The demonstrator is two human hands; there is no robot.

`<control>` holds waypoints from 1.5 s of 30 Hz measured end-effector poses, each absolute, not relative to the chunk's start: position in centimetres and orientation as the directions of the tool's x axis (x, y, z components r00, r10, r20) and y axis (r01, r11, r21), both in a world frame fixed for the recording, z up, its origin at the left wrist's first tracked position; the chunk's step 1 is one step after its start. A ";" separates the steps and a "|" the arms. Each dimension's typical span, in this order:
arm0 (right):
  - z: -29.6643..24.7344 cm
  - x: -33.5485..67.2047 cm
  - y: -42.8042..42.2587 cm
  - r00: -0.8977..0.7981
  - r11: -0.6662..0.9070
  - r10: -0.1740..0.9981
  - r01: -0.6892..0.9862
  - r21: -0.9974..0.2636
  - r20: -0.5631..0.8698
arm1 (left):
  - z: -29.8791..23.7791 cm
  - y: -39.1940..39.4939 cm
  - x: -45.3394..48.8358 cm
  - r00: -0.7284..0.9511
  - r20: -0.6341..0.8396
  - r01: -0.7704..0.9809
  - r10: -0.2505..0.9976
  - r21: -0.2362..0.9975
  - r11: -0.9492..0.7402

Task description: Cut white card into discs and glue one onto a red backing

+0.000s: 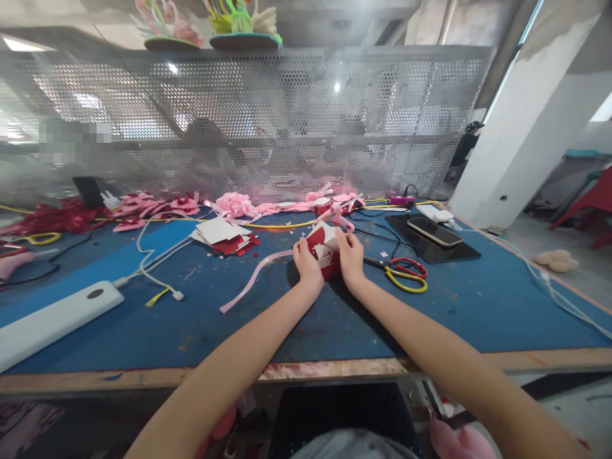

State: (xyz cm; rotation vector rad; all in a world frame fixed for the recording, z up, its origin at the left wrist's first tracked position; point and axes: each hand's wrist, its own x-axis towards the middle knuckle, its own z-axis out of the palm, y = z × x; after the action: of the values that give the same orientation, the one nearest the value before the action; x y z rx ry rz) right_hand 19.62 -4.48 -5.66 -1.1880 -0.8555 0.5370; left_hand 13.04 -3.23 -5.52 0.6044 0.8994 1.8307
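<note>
Both hands are grasping the card (327,240), the left hand (308,262) pinching one side and the right hand (351,256) the other; it is showing red and white above the middle of the blue table (229,341). The fingers are hiding part of it.

Closest on the right, the scissors (406,275) are lying with red and yellow handles outward, their blades running toward the right hand. On the left, a pink ribbon (255,274) is curling from beside the left hand across the table. Farther left, a stack (224,234) of white and red pieces is sitting near the white cable (179,295), which is looping above a white bar (57,322).

Behind the hands, pink strips (234,205) are heaping up before the perforated panel (268,127), with a yellow cord (287,225) running in front. A dark red heap (62,213) is spreading at far left. Beyond the scissors, a phone (434,232) is resting on a black board (433,252), with a white block (434,213) just behind and a purple box (402,201) near the panel.
</note>
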 end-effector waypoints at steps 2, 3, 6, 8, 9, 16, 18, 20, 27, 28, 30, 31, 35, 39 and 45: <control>-5.7 19.7 -4.4 0.617 0.269 0.733 0.125 -0.955 0.287 | -5.7 -3.2 13.2 -0.393 -0.012 -0.577 0.919 0.782 -0.237; -5.7 19.9 -4.3 0.645 0.239 0.710 0.156 -0.958 0.282 | -5.8 -3.2 13.4 -0.379 -0.017 -0.588 0.925 0.776 -0.227; -5.6 20.3 -3.8 0.726 0.139 0.631 0.244 -0.960 0.275 | -6.0 -3.6 14.0 -0.319 0.008 -0.599 0.948 0.773 -0.208; -5.5 20.7 -3.6 0.750 0.091 0.597 0.291 -0.952 0.286 | -6.0 -3.9 14.2 -0.288 0.053 -0.579 0.956 0.785 -0.218; -5.4 20.9 -3.5 0.754 0.074 0.588 0.312 -0.947 0.294 | -6.0 -4.1 14.2 -0.277 0.081 -0.560 0.958 0.797 -0.229; -4.9 21.8 -3.6 0.746 0.044 0.561 0.406 -0.913 0.359 | -5.4 -4.3 13.1 -0.176 0.216 -0.418 0.960 0.867 -0.271; -4.8 21.8 -3.7 0.742 0.047 0.561 0.416 -0.908 0.368 | -5.0 -4.1 12.8 -0.190 0.213 -0.426 0.958 0.862 -0.276; -4.8 21.8 -3.8 0.740 0.048 0.563 0.416 -0.908 0.368 | -4.5 -3.9 12.5 -0.224 0.200 -0.450 0.954 0.847 -0.283; -4.4 22.9 -3.5 0.776 0.060 0.534 0.362 -0.930 0.336 | -2.4 -5.0 11.6 -0.212 0.211 -0.519 0.954 0.803 -0.292; -4.4 23.2 -3.4 0.784 0.065 0.524 0.351 -0.934 0.331 | -2.4 -5.3 11.8 -0.191 0.222 -0.518 0.956 0.805 -0.290; -4.3 23.8 -3.2 0.802 0.077 0.505 0.326 -0.942 0.319 | -2.8 -5.8 12.2 -0.150 0.248 -0.506 0.957 0.813 -0.290; -4.4 24.0 -3.1 0.809 0.085 0.499 0.312 -0.946 0.311 | -3.1 -6.0 12.5 -0.125 0.261 -0.496 0.957 0.819 -0.288; -5.0 23.7 -2.7 0.800 0.136 0.522 0.266 -0.954 0.297 | -4.5 -6.2 13.4 -0.006 0.271 -0.465 0.963 0.852 -0.243; -5.3 22.5 -2.7 0.775 0.178 0.553 0.247 -0.953 0.304 | -4.6 -6.2 13.4 0.043 0.267 -0.496 0.963 0.842 -0.212; -4.6 22.9 -3.2 0.784 0.164 0.545 0.249 -0.955 0.298 | -2.1 -7.9 13.3 -0.010 0.297 -0.617 0.955 0.750 -0.240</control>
State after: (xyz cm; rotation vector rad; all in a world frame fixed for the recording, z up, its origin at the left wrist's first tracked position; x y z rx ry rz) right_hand 22.86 -3.22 -4.64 -1.4222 -0.6939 0.2371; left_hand 13.30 -7.90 -2.11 0.9339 0.4943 1.5865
